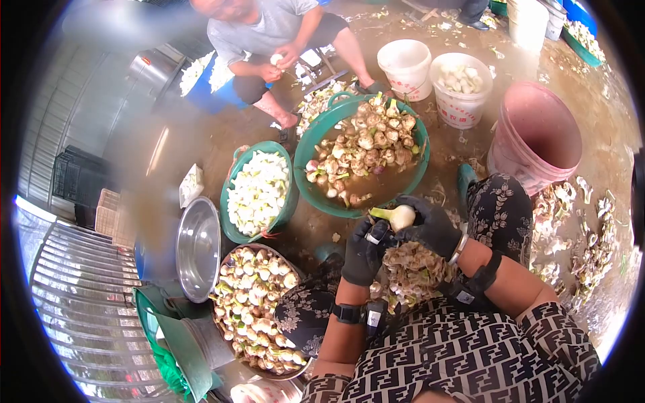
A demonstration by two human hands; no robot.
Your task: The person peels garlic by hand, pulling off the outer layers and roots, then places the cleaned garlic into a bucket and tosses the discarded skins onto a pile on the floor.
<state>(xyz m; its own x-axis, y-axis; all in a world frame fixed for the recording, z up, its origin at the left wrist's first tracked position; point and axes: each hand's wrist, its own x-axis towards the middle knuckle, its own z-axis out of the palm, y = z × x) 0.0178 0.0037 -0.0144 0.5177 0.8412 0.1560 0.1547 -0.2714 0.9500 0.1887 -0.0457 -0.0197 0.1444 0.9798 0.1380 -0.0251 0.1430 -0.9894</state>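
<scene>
A garlic bulb (403, 217) with a short green stem is gripped by my right hand (430, 230) in a black glove. Just below the stem, my left hand (366, 254), also gloved in black, has its fingers curled closed. A small pale band or piece shows at its fingers; what it holds, if anything, I cannot make out. Beyond my hands stands a green tub (393, 186) with unpeeled garlic bulbs (376, 138) in brownish water. Under my hands lies a heap of garlic skins (416, 269).
Left are a green basket (226, 213) of peeled white garlic, a steel basin (199, 248) and a wide pan of trimmed bulbs (252, 309). White buckets (405, 70) and a pink bucket (510, 151) stand right. Another person (259, 40) sits opposite, holding garlic.
</scene>
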